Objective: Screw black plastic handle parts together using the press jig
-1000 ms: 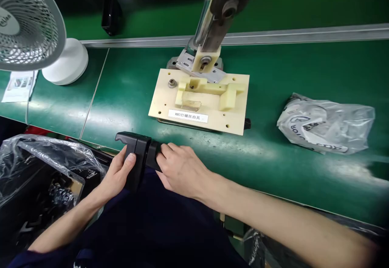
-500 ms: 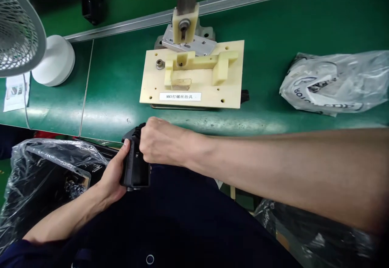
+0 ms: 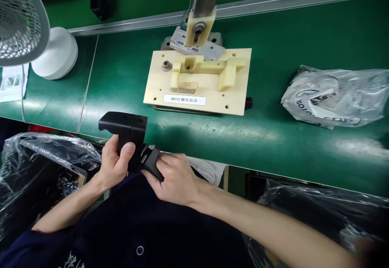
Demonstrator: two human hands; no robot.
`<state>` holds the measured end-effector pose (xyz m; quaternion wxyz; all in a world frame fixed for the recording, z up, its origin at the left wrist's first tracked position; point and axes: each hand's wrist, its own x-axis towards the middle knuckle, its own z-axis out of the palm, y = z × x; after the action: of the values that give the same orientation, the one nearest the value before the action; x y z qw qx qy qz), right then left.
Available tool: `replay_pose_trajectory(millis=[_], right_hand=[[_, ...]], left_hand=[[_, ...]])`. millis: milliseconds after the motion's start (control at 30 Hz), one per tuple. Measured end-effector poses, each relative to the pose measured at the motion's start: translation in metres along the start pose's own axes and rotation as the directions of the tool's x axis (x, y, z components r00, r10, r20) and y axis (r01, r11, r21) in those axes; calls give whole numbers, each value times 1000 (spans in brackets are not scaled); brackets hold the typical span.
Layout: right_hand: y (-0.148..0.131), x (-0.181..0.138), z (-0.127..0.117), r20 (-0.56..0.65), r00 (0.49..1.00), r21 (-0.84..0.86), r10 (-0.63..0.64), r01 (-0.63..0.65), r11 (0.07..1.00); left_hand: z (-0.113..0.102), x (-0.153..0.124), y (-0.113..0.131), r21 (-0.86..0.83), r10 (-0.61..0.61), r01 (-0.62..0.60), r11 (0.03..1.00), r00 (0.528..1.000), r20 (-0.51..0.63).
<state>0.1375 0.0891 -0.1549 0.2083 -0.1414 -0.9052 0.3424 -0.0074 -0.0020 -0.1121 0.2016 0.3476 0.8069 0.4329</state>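
My left hand is closed around a black plastic housing with a hooked upper end, held upright in front of the bench edge. Pinched in my right hand is a smaller black plastic part, which sits against or very close to the housing's right side; whether the two are joined I cannot tell. Beyond both hands, a cream-coloured fixture plate with raised yellow blocks and a white label rests on the green bench. Above its back edge hangs a metal arm with a yellow bolted tip.
A clear plastic bag with contents lies on the bench at the right. At the left stand a fan and a round white object. Plastic-lined containers of black parts flank my body below the bench edge.
My right hand has come off the front of the housing, moving down and right with the smaller black part. The housing has turned in my left hand, showing its hooked end.
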Motion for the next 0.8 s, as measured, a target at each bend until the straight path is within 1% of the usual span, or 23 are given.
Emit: replay_pose_trajectory(millis=[33, 100, 133, 167, 267, 400, 467, 533, 600, 667, 733, 800], right_hand=[[2, 1, -3, -65, 998, -35, 0, -2, 999], [8, 5, -14, -161, 987, -122, -5, -14, 992], [12, 6, -22, -174, 985, -153, -14, -13, 988], [15, 7, -29, -160, 987, -177, -32, 3, 984], [18, 7, -43, -39, 989, -246, -145, 131, 960], [13, 12, -44, 124, 951, -344, -284, 310, 886], [12, 19, -44, 204, 933, -399, -298, 357, 845], [13, 27, -45, 286, 912, -430, -293, 395, 811], [14, 37, -47, 382, 875, -428, -296, 452, 783], [13, 47, -51, 471, 822, -408, -320, 525, 747], [8, 58, -55, 550, 756, -370, -355, 601, 708], [-1, 70, -59, 631, 683, -325, -368, 663, 674]], left_hand=[[-1, 2, 5, -5, -19, 19, 1000, 999, 43], [-1, 3, 12, -53, -113, 120, 991, 986, 119], [-1, 2, 14, -91, -167, 181, 979, 976, 141], [0, 1, 15, -133, -216, 236, 963, 965, 150], [2, -2, 13, -236, -305, 332, 913, 941, 145], [4, -2, 10, -247, -354, 393, 886, 916, 188], [5, -3, 12, -245, -396, 432, 868, 900, 184], [7, -7, 15, -265, -483, 512, 817, 859, 169], [10, -11, 17, -308, -581, 606, 734, 794, 177], [12, -15, 17, -355, -641, 668, 654, 738, 210], [13, -17, 17, -394, -676, 707, 587, 696, 243], [13, -16, 18, -408, -710, 754, 515, 642, 290]])
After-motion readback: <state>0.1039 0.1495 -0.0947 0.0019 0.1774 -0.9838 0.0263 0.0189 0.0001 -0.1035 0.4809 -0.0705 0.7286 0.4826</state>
